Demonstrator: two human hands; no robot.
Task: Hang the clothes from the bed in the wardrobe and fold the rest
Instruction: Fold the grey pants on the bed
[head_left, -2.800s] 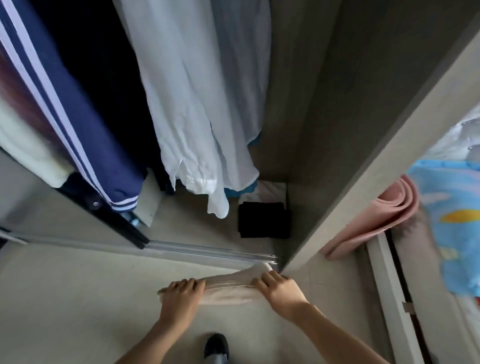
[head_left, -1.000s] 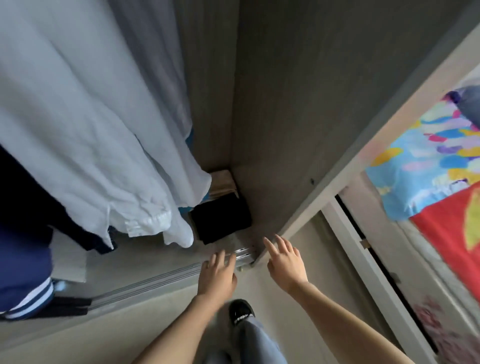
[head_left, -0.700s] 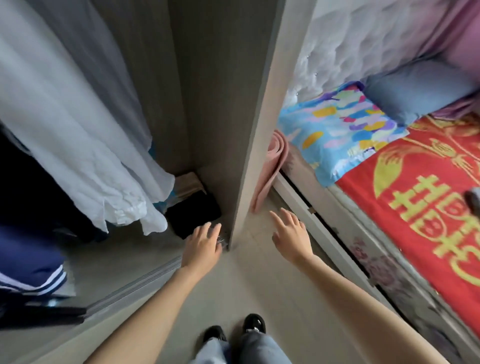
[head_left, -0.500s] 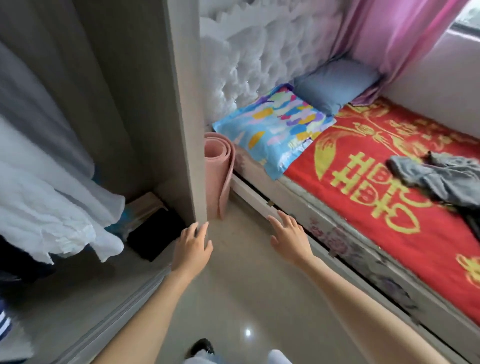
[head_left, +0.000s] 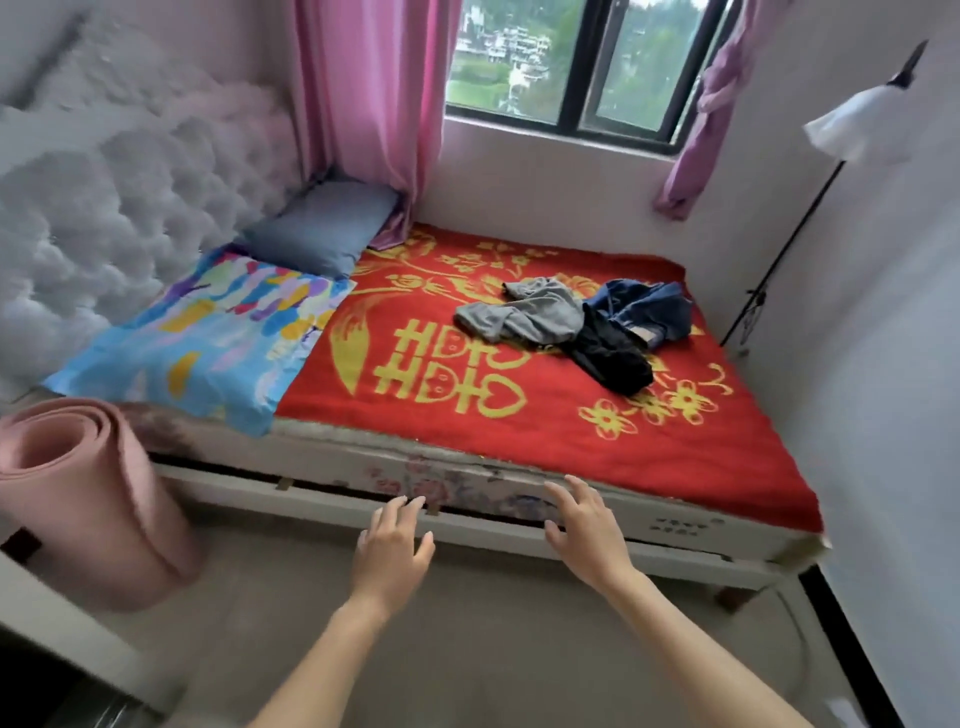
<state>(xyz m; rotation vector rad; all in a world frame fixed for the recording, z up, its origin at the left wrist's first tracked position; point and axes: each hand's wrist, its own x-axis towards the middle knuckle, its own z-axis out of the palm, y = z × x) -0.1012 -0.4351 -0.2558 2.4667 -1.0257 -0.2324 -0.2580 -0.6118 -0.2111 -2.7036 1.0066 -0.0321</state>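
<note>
The bed (head_left: 519, 436) with a red and gold blanket fills the middle of the view. On its far right part lie three crumpled garments: a grey one (head_left: 524, 317), a black one (head_left: 613, 353) and blue jeans (head_left: 649, 312), touching each other. My left hand (head_left: 392, 551) and my right hand (head_left: 584, 530) are stretched out in front of the bed's near edge, fingers spread and empty, well short of the clothes. The wardrobe is out of view apart from its edge at the lower left.
A rolled pink mat (head_left: 88, 499) stands at the left by the bed's head. Two pillows, blue patterned (head_left: 202, 338) and grey-blue (head_left: 322, 228), lie by the tufted headboard. A floor lamp (head_left: 857, 130) stands at the right wall. Bare floor lies between me and the bed.
The view has swung right from the wardrobe's inside to the bed. The beige garment I held earlier is gone from my hands. Both hands now reach toward the bed edge.
</note>
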